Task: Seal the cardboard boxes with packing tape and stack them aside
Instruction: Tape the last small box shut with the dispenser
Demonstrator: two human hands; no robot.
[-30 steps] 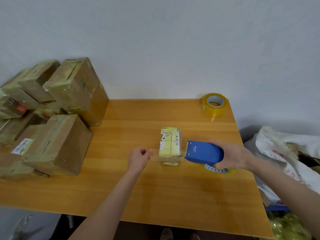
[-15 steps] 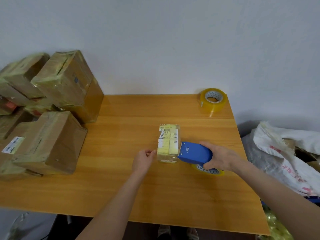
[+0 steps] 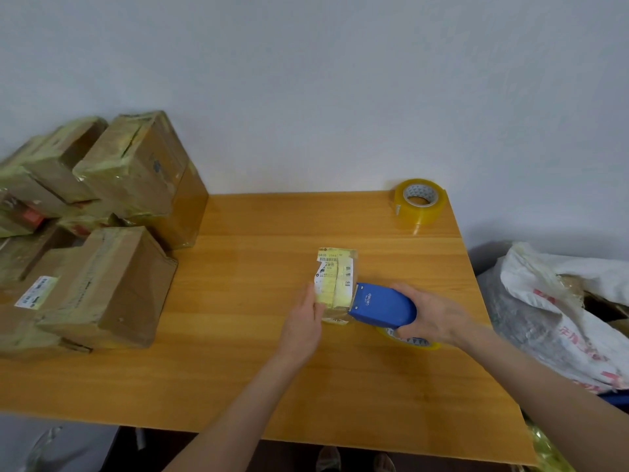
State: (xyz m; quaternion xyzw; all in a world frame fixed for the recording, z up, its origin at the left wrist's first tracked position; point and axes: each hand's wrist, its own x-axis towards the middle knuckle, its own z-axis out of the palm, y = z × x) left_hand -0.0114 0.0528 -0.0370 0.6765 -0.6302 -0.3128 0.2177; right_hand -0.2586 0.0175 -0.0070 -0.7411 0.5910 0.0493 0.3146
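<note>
Gripping one dispenser [image 3: 383, 304], touching one box [image 3: 335, 277]

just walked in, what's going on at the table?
A person is taping a small labelled box in the middle of the wooden table. The left hand rests against the box's left side, and the right hand grips a blue tape dispenser at the box's right edge. Taped boxes are piled at the left end of the table. A spare tape roll sits at the far right corner.
</note>
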